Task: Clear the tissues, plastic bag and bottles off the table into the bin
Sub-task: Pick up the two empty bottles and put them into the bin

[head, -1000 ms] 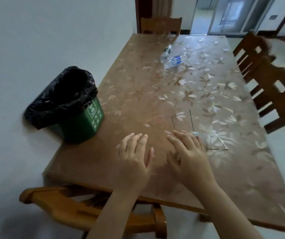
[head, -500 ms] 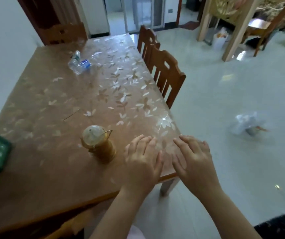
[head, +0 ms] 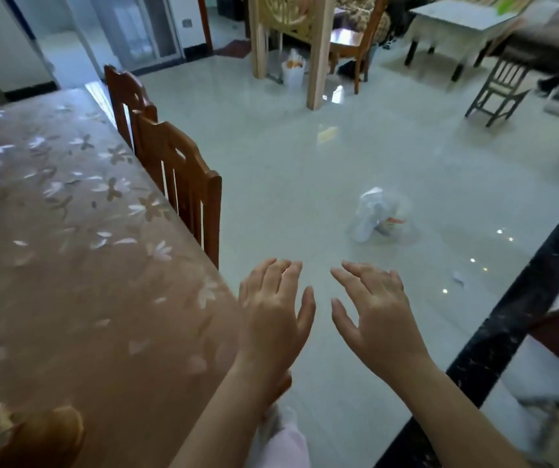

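The crumpled clear plastic bag [head: 377, 216] lies on the pale tiled floor [head: 305, 163] well off from the brown flower-patterned worktop [head: 68, 282], and with left hand [head: 273, 315] and right hand [head: 376, 319] both empty, grip released, I'd stoop and gather it whole.

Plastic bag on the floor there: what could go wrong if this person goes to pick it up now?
1. The plastic bag looks loosely crumpled with something inside, so a careless lift might spill it onto the glossy floor.
2. The left hand hovers close to the table corner and might knock it when reaching.
3. A small white scrap lies apart from the bag and could be overlooked.
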### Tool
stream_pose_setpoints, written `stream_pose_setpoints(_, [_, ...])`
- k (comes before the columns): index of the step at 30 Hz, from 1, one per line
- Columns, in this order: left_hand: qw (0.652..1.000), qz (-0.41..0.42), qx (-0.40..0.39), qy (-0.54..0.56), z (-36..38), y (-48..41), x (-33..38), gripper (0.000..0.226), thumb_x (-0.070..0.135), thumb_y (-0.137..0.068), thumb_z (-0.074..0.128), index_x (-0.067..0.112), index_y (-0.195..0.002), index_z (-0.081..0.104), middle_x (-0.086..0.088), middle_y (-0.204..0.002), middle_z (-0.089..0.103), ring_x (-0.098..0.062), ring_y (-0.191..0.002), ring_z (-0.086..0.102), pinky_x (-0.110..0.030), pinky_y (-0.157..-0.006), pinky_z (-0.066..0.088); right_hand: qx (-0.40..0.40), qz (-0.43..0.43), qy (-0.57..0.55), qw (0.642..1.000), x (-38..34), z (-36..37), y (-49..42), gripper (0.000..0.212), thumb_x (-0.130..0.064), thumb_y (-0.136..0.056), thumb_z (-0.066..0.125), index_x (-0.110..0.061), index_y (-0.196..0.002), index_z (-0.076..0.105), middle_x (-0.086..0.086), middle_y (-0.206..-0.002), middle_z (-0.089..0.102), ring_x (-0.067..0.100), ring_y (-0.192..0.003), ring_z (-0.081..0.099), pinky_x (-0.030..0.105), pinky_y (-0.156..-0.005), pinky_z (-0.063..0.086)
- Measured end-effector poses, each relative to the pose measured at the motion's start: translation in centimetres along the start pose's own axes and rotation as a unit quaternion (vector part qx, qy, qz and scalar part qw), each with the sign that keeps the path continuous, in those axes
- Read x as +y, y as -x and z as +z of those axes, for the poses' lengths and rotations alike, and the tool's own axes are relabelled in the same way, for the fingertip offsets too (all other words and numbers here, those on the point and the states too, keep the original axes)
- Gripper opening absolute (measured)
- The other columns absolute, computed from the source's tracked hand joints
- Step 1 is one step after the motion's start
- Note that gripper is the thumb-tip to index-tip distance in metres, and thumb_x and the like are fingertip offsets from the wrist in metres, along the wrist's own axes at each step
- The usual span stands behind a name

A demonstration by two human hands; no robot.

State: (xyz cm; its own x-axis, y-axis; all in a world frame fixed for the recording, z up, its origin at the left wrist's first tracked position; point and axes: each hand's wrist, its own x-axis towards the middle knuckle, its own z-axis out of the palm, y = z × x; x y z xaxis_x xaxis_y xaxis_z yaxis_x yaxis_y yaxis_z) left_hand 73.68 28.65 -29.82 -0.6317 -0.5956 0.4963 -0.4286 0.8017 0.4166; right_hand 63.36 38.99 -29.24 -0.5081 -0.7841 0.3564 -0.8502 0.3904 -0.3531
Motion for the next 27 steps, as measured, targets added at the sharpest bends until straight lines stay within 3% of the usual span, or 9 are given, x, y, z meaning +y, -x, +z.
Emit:
stream_pose_setpoints(11, [1.0,0.002,0.011,-0.003,7.5,-10.9,0.8,0.038,0.028,-0.084,0.045,0.004,-0.107,0.064,-0.012,-0.103,0.068,-0.031,-0.103,0.06,-0.044,-0.087,0.046,0.012,0.013,-0.006,1.0,8.6,0.3,-10.1,0.041,-0.03,-0.081,0.043,-0.008,-0.111,0.059,0.013,-0.109,0.063,0.031,-0.105,0.057,0.055,-0.091,0.04])
stream_pose_setpoints(16, [1.0,-0.013,0.002,-0.019,12.7,-16.4,3.3,0.037,0.029,-0.084,0.045,0.006,-0.107,0.063,-0.009,-0.102,0.068,-0.027,-0.101,0.058,-0.038,-0.085,0.044,0.027,-0.002,-0.007,1.0,15.2,-0.6,-16.1,0.04,-0.028,-0.081,0.043,-0.006,-0.109,0.06,0.015,-0.107,0.064,0.032,-0.103,0.058,0.055,-0.09,0.042])
stream_pose_setpoints(19, [1.0,-0.021,0.005,-0.021,15.8,-20.8,5.9,0.037,0.029,-0.084,0.044,0.006,-0.107,0.063,-0.009,-0.102,0.068,-0.027,-0.101,0.059,-0.038,-0.085,0.044,0.025,-0.012,-0.005,1.0,19.2,-1.7,-19.9,0.041,-0.029,-0.081,0.042,-0.008,-0.111,0.059,0.013,-0.11,0.063,0.032,-0.106,0.057,0.059,-0.094,0.039])
stream_pose_setpoints(27, [0.998,-0.026,0.03,-0.05,21.2,-30.2,8.8,0.036,0.028,-0.084,0.045,0.006,-0.107,0.063,-0.01,-0.103,0.068,-0.029,-0.103,0.059,-0.034,-0.09,0.037,0.031,-0.035,-0.034,0.998,26.7,-2.5,-29.5,0.042,-0.03,-0.08,0.042,-0.009,-0.113,0.059,0.012,-0.112,0.063,0.03,-0.109,0.056,0.054,-0.096,0.032])
